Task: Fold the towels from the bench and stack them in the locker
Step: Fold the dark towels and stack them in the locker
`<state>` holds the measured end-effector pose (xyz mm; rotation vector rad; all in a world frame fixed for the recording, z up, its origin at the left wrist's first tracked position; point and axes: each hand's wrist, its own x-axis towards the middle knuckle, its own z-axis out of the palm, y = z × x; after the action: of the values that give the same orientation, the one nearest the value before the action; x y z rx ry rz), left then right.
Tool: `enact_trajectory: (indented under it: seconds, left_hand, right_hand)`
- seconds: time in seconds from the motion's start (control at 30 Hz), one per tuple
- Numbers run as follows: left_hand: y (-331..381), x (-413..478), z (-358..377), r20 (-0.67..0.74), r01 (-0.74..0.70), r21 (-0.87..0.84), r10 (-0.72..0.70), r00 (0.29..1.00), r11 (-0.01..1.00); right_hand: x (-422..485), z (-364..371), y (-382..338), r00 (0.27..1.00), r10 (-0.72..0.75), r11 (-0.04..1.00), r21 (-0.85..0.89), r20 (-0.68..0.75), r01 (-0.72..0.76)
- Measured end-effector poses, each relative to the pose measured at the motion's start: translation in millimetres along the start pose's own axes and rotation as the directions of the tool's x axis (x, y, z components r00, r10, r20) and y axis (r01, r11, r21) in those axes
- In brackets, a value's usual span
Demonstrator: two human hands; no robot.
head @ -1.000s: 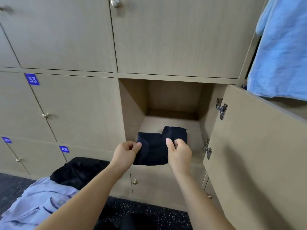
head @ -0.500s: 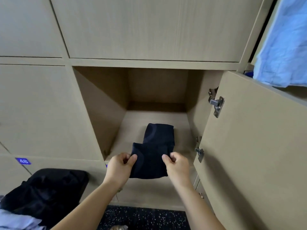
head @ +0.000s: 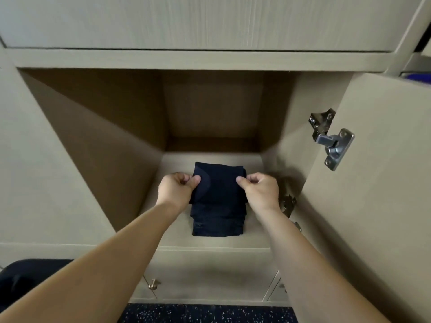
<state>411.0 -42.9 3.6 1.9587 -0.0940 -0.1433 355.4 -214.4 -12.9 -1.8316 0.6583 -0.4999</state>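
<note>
Inside the open locker (head: 93, 148), on its floor, a folded dark towel (head: 218, 206) lies with its long axis running from the front lip toward the back wall. The left hand (head: 176, 190) pinches its left edge and the right hand (head: 260, 191) pinches its right edge, thumbs on top and fingers curled. Both grip the far half of the cloth (neither is nearer; they sit level across it). The near end rests just behind the lip and shows layered edges; whether that is one towel or several I cannot tell. Releasing it likely means drawing both hands straight back along that axis, minding the open door (head: 373, 206) and its hinge (head: 331, 141) on the right.
</note>
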Motion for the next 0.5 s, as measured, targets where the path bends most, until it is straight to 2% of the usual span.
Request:
enact_trajectory:
  seconds: [0.27, 0.4, 0.5]
  left_hand:
    - [-36, 21, 17, 0.033, 0.019, 0.041, -0.02, 0.999, 0.999]
    - [-46, 21, 22, 0.035, 0.001, 0.06, -0.003, 0.999, 0.998]
    - [-44, 18, 20, -0.011, -0.037, 0.095, 0.038, 0.999, 0.995]
  right_hand:
    - [13, 13, 32, 0.998, 0.065, 0.997, 0.048, -0.01, -0.064]
    - [12, 11, 35, 1.0, 0.012, 1.0, 0.008, -0.028, -0.012]
    - [9, 6, 31, 0.995, -0.083, 0.991, -0.106, -0.063, 0.076]
